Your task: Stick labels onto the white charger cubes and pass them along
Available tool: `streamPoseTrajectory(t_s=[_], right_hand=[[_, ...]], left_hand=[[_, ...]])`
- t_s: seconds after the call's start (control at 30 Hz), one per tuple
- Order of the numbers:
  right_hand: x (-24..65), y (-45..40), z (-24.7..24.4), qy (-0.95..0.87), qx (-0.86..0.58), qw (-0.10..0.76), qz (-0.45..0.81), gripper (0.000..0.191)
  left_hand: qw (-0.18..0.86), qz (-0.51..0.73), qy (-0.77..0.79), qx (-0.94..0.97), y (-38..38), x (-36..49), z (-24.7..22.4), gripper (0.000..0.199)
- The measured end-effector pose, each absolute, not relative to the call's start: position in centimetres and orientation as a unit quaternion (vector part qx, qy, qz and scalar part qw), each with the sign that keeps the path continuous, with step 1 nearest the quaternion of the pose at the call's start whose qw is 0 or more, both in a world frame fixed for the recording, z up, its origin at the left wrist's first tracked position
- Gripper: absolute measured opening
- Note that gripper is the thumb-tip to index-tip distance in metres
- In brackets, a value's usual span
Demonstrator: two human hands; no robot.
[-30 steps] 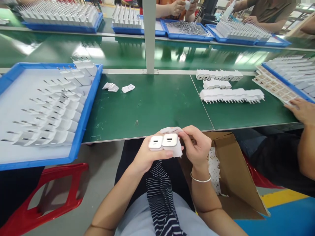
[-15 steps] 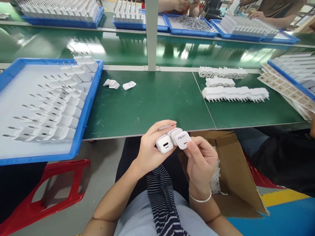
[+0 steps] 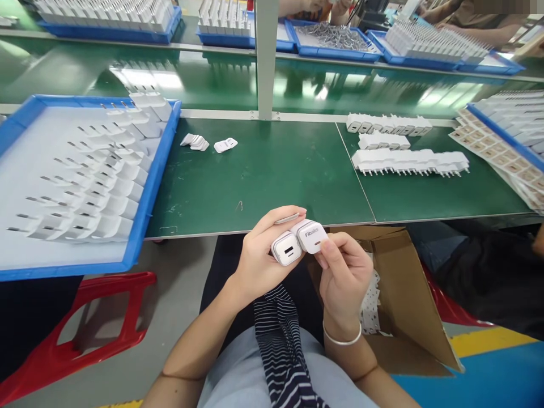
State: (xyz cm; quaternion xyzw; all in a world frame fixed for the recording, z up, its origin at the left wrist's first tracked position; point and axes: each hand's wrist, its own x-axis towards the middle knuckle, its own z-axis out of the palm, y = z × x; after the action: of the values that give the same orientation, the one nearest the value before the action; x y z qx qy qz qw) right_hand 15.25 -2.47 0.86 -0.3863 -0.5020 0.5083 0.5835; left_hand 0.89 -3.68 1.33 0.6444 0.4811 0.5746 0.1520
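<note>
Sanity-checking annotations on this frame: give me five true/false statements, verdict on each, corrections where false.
1. The left hand holds two white chargers. True.
2. Both wrists are bare. False: a bracelet circles the right wrist.
3. Only one hand is at the chargers. False: the right hand pinches a lettered white front piece at one of them.
4. Small white pieces lie on the green table, right of the blue tray. True.
5. An open cardboard box sits below table level. True.
</note>
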Motion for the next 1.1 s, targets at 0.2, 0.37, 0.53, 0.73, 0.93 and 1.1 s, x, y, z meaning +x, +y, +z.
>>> streamPoseTrajectory(t_s=[0.2,0.37,0.53,0.73,0.93,1.1], right_hand=[[15.19,-2.44,0.83,-0.505,-0.39,0.575,0.512,0.026],[15.06,-2.52,1.14,-0.478,-0.377,0.579,0.543,0.029],[15.05,-2.62,1.34,-0.464,-0.376,0.575,0.56,0.031],[15.21,-2.67,1.29,-0.471,-0.38,0.575,0.55,0.031],[15.19,-2.64,1.12,-0.474,-0.379,0.579,0.545,0.033],[15.12,-2.57,1.13,-0.48,-0.386,0.58,0.533,0.033]], left_hand=[[0.139,0.573,0.483,0.647,-3.79,0.91,1.35,0.042],[0.114,0.586,0.466,0.653,-3.82,0.91,0.99,0.043],[0.101,0.586,0.458,0.66,-3.79,0.98,0.9,0.044],[0.102,0.585,0.455,0.663,-3.78,1.13,1.0,0.043],[0.101,0.585,0.453,0.666,-3.79,1.15,0.94,0.042],[0.104,0.576,0.461,0.667,-3.82,1.09,0.91,0.043]])
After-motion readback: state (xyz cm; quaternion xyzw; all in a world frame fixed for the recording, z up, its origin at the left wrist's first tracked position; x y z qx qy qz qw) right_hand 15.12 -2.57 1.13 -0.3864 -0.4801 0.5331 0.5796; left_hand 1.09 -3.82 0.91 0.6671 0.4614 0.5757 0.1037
